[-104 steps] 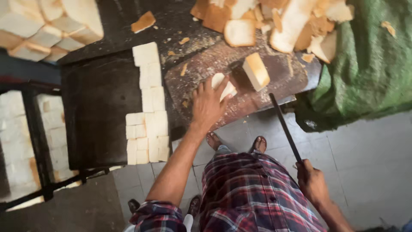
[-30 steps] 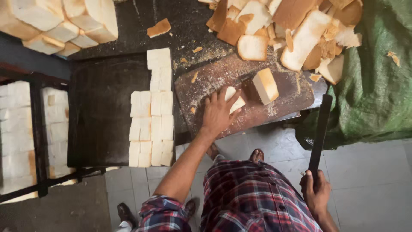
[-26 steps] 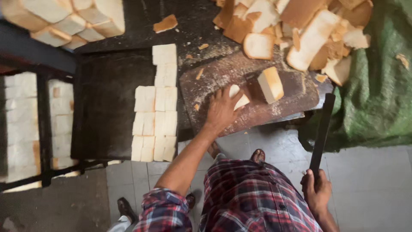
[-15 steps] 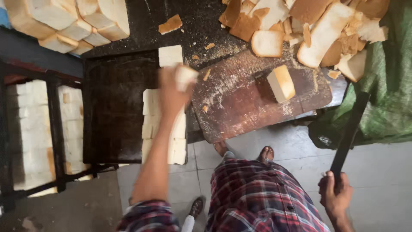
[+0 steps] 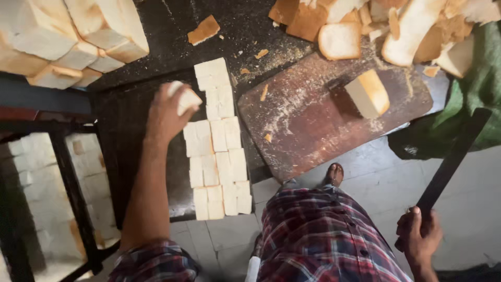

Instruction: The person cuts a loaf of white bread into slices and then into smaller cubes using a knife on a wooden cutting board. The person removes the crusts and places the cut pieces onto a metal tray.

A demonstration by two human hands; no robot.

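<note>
Head view, the only one we have. Left hand (image 5: 166, 116) is closed around a small white crustless bread piece (image 5: 183, 97), held just above the dark tray (image 5: 125, 141) at the upper left of the rows of white square bread slices (image 5: 218, 141) laid flat on it. We can't tell if the piece touches the rows. Right hand (image 5: 417, 236) is low at the right, well apart from the left, fist clamped on the handle of a long dark flat-bladed knife (image 5: 453, 156), whose blade points up and away over the grey tiled floor (image 5: 365, 172).

Between the hands lies a reddish-brown worn wooden cutting board (image 5: 302, 125), dusted with crumbs, with one tan-crusted bread block (image 5: 368, 94) on its far right part. Behind the board we see a heap of crusty bread offcuts (image 5: 396, 26). Green cloth (image 5: 475, 94) lies at the right edge. Stacked pale loaves (image 5: 68, 36) sit top left. Plaid shirt (image 5: 323, 235) fills the bottom centre.
</note>
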